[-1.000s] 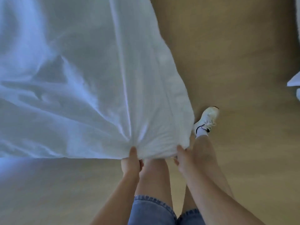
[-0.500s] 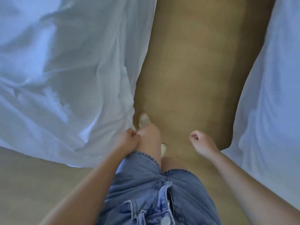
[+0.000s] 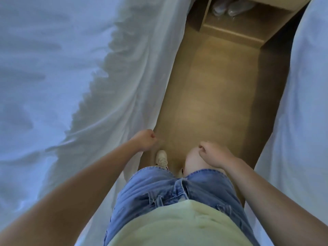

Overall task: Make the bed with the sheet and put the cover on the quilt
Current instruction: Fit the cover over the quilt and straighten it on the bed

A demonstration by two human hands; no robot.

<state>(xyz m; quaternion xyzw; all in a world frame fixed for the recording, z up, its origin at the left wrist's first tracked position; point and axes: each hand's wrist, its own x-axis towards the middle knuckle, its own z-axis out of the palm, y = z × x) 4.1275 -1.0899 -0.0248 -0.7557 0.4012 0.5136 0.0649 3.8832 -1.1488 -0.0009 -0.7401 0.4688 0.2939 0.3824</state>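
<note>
Gripping the hanging edge of the sheet (image 3: 142, 77) in a curled fist, the left hand (image 3: 144, 140) sits low at the bed (image 3: 44, 50) side, likely to tug the cloth straight along the mattress. The right hand (image 3: 213, 155) hangs loosely curled over the knee, holding nothing. Sheet is white, thin and rumpled on top, draping down toward the floor (image 3: 204, 103), with creases running to the fist.

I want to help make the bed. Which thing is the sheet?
Find the brown floor in the middle. The sheet drapes down on its left, at the left hand. Unlike the smoother bed on the right, it is thin and wrinkled with long folds.
</note>
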